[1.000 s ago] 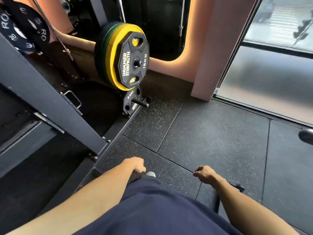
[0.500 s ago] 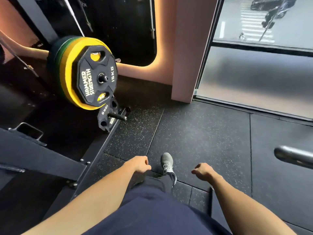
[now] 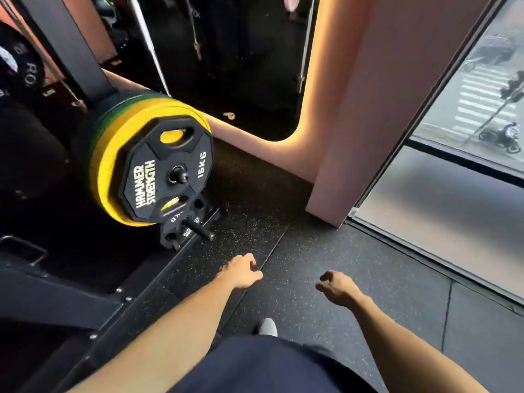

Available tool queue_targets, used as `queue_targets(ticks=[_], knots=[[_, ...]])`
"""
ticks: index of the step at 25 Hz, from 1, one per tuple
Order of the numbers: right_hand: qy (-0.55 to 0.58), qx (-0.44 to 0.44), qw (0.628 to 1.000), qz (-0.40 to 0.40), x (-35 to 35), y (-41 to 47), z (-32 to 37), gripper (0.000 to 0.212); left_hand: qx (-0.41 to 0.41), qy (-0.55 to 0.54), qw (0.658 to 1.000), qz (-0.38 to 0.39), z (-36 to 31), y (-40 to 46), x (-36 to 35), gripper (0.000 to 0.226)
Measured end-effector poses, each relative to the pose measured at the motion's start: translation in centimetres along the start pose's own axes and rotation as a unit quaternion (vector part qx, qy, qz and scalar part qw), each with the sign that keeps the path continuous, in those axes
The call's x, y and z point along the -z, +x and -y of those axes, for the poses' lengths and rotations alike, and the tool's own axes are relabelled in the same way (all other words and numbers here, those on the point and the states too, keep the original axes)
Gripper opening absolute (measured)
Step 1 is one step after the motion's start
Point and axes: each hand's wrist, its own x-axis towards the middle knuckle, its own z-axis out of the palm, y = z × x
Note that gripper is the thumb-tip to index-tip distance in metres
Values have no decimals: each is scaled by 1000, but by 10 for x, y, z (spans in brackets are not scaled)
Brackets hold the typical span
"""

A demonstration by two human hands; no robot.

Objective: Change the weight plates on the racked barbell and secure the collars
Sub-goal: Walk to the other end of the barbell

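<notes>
A black 15 kg plate (image 3: pixel 158 177) sits outermost on a storage peg, in front of a yellow plate (image 3: pixel 110 163) and a green plate (image 3: pixel 99 120). Below it a smaller black plate (image 3: pixel 175 228) hangs on a lower peg (image 3: pixel 200 229). My left hand (image 3: pixel 241 270) hovers over the floor, below and right of the plates, with loosely curled fingers and nothing in it. My right hand (image 3: pixel 337 286) hangs further right, fingers loosely curled, also holding nothing. No barbell sleeve or collar is in view.
The black rack frame (image 3: pixel 56 290) runs along the left with a base rail (image 3: pixel 158 270) on the speckled rubber floor (image 3: pixel 340 251). More black plates (image 3: pixel 19 72) hang at far left. A pink pillar (image 3: pixel 368 109) and a floor-level window (image 3: pixel 453 194) stand on the right.
The view has swung so the plate stack looks nearer and larger, and the metal bar end at the right edge is gone. Both empty hands have moved forward toward the plates.
</notes>
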Motion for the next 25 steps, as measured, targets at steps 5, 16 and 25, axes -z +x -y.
queue_targets(ticks=[5, 16, 25], knots=[[-44, 119, 992, 7, 76, 85, 92, 30, 70, -136, 978, -141, 3, 24, 75, 49], [-111, 449, 887, -18, 211, 136, 288, 46, 166, -289, 810, -482, -11, -18, 232, 43], [-76, 639, 758, -110, 323, 74, 430, 48, 188, -189, 684, -679, -27, -150, 375, 44]])
